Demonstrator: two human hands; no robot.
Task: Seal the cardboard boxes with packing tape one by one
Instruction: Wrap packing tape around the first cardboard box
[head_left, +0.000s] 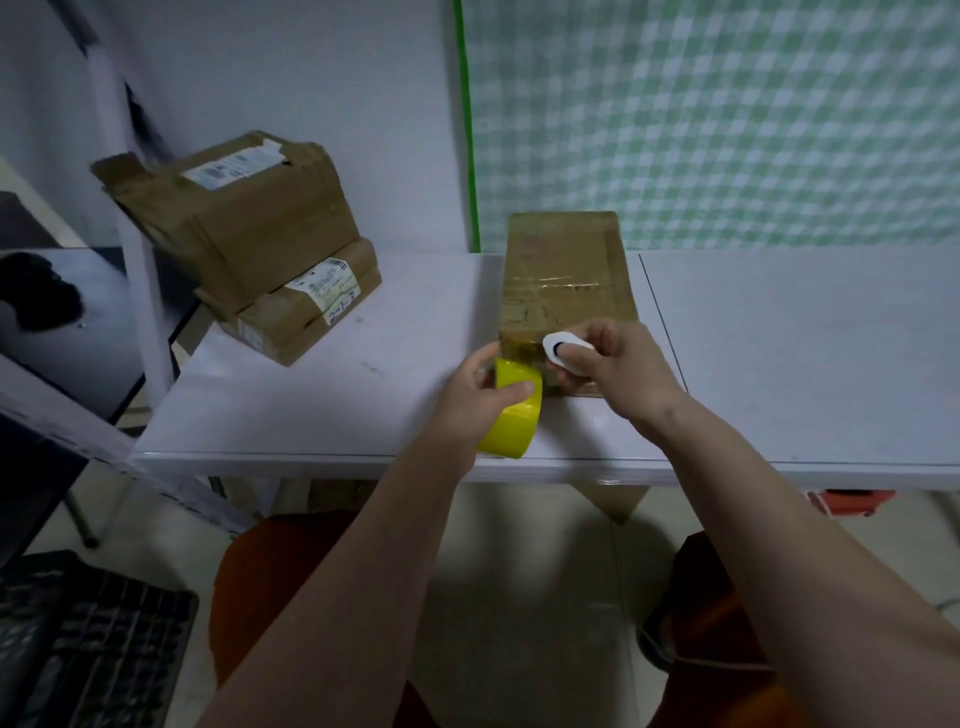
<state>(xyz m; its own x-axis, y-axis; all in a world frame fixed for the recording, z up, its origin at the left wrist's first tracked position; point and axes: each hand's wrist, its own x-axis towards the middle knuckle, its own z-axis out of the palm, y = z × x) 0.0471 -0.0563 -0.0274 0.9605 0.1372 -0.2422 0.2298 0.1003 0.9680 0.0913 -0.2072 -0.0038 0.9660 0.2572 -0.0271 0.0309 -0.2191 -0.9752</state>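
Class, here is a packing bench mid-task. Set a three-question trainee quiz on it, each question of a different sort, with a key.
1. True or false: the left hand grips the yellow tape roll.
2. What does the right hand hold? A) scissors B) a small white cutter C) a pen
3. How many boxes are stacked at the table's left end?

Key: 1 true; 2 B; 3 two, the upper box tilted on the lower box, apart from the box being taped.
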